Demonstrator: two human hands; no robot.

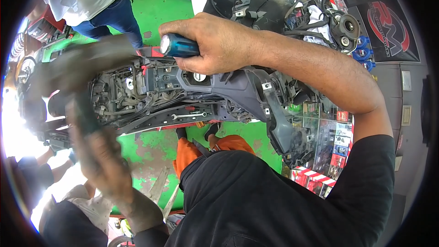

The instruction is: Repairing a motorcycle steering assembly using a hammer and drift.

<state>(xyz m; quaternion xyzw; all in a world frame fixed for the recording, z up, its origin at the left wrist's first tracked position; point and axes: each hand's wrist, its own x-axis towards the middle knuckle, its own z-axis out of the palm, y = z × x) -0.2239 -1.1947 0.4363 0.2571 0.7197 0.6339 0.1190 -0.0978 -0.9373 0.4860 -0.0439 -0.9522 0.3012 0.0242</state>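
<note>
My right hand (215,43) is wrapped round a screwdriver (183,46) with a translucent blue handle and a silvery end cap. Its shaft is hidden. Both are above a partly stripped motorcycle (228,88). On the left, my left hand (107,160) grips the dark handle of a hammer (87,61), raised and smeared by motion. The big grey-brown hammer head is level with the blue handle, to its left and apart from it. Below the screwdriver are the bike's grey central cover and a round white cap (199,77).
A combination wrench (189,115) lies along the bike's near side. One person in jeans (112,20) stands at the far left; another person (75,215) is at the lower left. Loose bike parts (260,7) are piled at the back. A glass display case (327,139) stands at the right.
</note>
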